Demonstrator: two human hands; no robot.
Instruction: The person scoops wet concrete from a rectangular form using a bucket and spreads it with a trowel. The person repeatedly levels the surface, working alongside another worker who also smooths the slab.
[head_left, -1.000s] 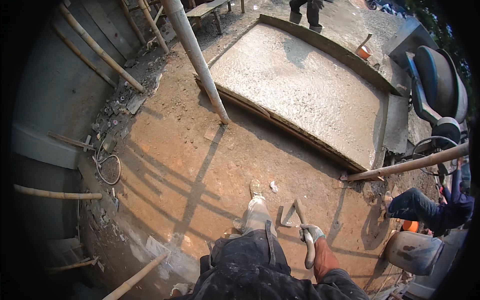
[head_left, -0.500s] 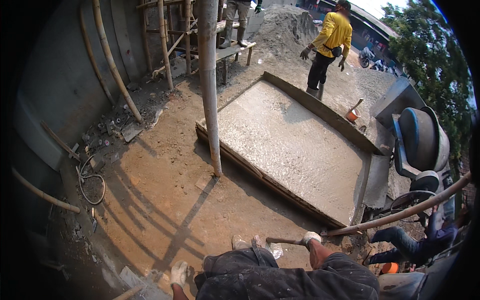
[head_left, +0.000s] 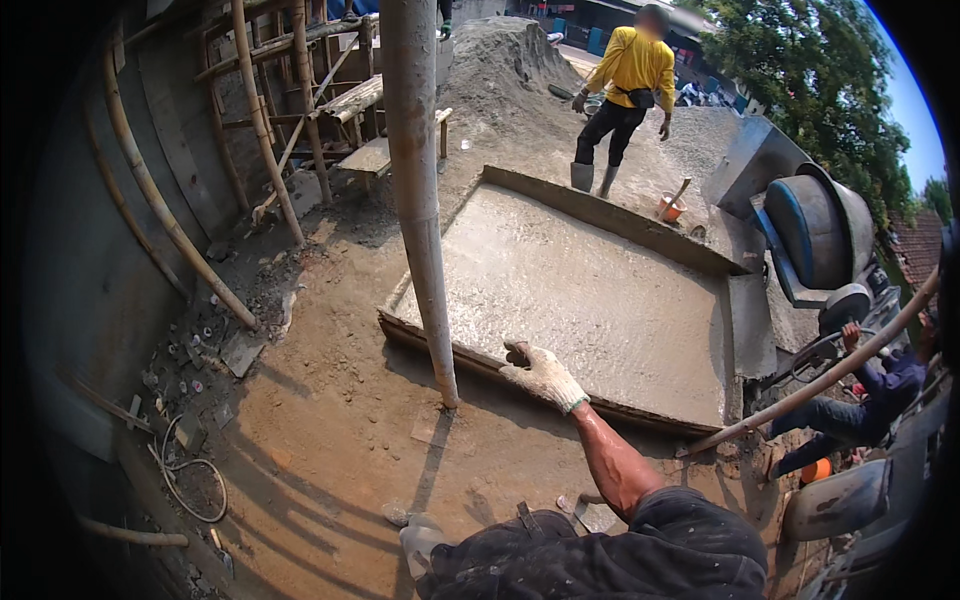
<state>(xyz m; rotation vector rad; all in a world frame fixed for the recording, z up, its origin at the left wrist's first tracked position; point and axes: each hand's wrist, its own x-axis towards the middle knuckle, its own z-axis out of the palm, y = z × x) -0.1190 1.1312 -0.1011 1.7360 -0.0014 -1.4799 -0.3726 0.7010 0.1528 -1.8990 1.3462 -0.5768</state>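
My right hand, in a dirty white work glove, reaches forward over the near edge of a large shallow mixing trough. Its fingers are slightly bent and apart, with nothing seen in them. Wet grey mortar fills the trough in a broad smooth layer. Left of the hand, a bamboo pole stands upright before the trough. Down by my legs, a flat grey metal blade with a short bit of handle shows, partly covered by my forearm and clothing. My left hand is out of view.
A person in a yellow shirt stands beyond the trough, near an orange bucket. At right are a concrete mixer, a slanting bamboo pole and a crouching person. Bamboo scaffolding and a hose lie left.
My right hand has let go of a wooden handle and stretched forward over the trough's edge. My left hand has left the view. The person in yellow has stepped and turned.
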